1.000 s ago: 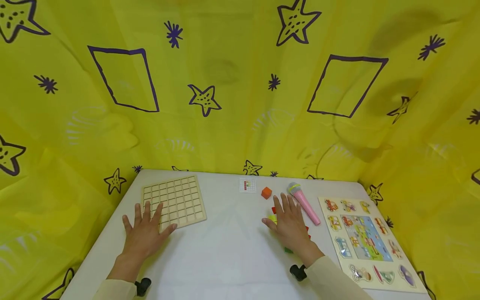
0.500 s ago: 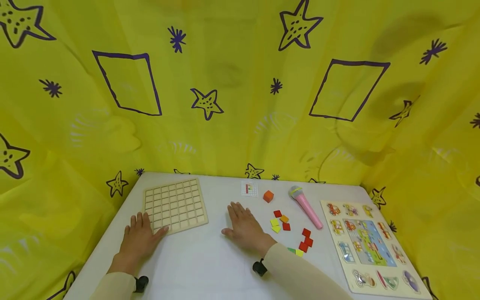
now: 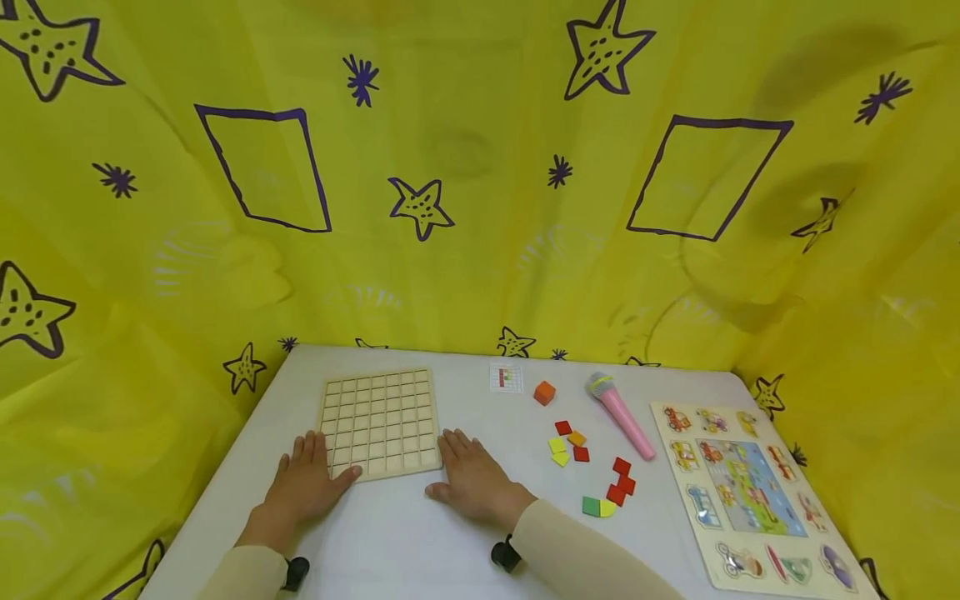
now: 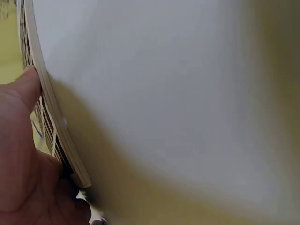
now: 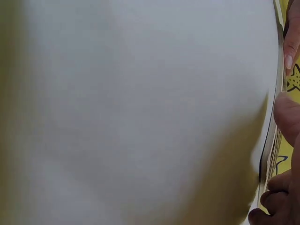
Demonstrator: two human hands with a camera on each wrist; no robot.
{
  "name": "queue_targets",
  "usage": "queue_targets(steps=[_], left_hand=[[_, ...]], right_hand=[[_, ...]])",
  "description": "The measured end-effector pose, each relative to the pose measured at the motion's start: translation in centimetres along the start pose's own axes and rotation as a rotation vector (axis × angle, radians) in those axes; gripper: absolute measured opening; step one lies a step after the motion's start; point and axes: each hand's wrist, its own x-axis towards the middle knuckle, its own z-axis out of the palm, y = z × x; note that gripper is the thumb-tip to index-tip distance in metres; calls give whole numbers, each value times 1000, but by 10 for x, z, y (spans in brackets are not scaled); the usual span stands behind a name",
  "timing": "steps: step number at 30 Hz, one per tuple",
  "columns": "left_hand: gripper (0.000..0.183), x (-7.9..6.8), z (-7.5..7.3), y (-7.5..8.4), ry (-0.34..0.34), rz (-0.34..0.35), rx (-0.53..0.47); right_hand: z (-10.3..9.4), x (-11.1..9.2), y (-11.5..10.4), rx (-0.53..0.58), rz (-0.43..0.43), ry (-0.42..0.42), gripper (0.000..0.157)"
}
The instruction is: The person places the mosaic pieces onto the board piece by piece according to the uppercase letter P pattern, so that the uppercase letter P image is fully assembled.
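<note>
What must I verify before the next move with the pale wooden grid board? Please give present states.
1. Left hand at the near-left corner of the pale wooden grid board: ok.
2. Right hand at the board's near-right corner: ok.
3. Board parallel to the white table's back edge: not ok, slightly turned.
4. Small flat red, orange, yellow and green tiles apart from the board: ok.
5. Pattern on the small white rectangular card readable: cannot tell, too small.

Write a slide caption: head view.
Left hand and right hand at the near corners of a gridded board, with coloured tiles and a pink microphone to the right.
</note>
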Motion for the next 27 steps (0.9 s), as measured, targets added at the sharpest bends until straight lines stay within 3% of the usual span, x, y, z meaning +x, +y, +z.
queue_targets(steps=[19, 23, 27], left_hand=[[103, -39, 55, 105, 51, 191, 25], [104, -45, 65, 120, 51, 210, 21], [105, -49, 70, 124, 49, 215, 28]], right_hand=[[8, -130, 39, 72, 185, 31, 84], [13, -146, 45, 82, 216, 67, 83], [16, -155, 48, 86, 242, 64, 84]])
